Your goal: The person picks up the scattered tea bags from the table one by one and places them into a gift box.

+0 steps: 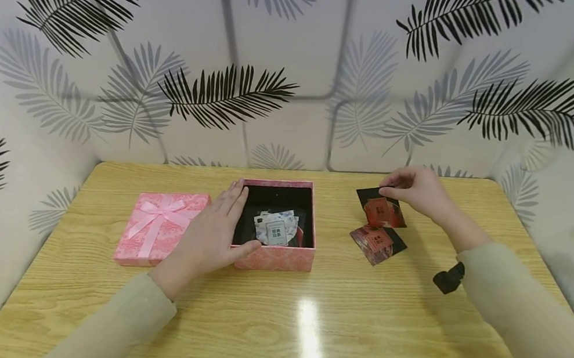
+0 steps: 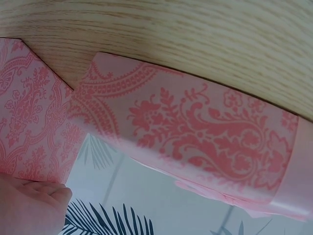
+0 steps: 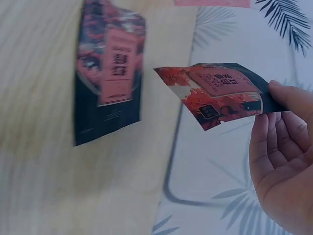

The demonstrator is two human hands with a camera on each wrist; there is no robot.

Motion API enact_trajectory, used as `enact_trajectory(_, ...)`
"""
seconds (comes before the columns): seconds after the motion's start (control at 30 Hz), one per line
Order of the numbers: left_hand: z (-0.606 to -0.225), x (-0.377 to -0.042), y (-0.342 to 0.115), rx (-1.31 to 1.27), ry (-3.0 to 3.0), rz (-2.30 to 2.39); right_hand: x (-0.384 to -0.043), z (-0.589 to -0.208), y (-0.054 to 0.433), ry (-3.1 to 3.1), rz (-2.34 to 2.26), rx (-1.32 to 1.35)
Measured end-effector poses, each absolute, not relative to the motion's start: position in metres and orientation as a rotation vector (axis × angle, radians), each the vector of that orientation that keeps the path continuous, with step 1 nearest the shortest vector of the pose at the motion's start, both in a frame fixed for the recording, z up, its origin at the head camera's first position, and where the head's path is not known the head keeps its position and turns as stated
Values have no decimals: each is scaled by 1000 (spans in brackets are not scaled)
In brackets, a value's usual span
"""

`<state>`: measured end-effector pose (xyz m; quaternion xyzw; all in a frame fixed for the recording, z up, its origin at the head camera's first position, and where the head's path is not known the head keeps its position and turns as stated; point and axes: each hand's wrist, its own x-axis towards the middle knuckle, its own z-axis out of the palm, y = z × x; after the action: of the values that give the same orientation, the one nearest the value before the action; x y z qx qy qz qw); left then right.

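My right hand pinches a black-and-red tea packet by its dark edge, thumb on one face and fingers on the other. The packet hangs tilted over a second red-and-black tea packet, which lies on the wooden table. My left hand rests along the left wall of an open pink patterned box, fingers extended and thumb across the front left corner. Inside the black-lined box are white-and-blue tea packets, with a bit of red showing beside them.
A pink lid with a ribbon bow lies left of the box, partly behind my left hand. A small black object appears by my right sleeve. The wooden table ends at a leaf-patterned curtain at the back.
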<state>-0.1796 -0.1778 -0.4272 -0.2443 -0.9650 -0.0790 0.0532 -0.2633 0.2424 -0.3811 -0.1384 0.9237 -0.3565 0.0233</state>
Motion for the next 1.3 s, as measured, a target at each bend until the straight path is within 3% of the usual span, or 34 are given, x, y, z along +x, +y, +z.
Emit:
enact_trajectory(0.63,-425,-178,-180,-750,-2947,-186,-275,-329,152,2844,-1305,-516)
enact_trajectory(1.1,-426,-179,-181,-781,-2909,-189,-273,-324,90,2726,-1451,-773)
enact_trajectory(1.3,-424,-179,-180,-787,-2905,-206,-272,-342,74,2653,-1464,-830)
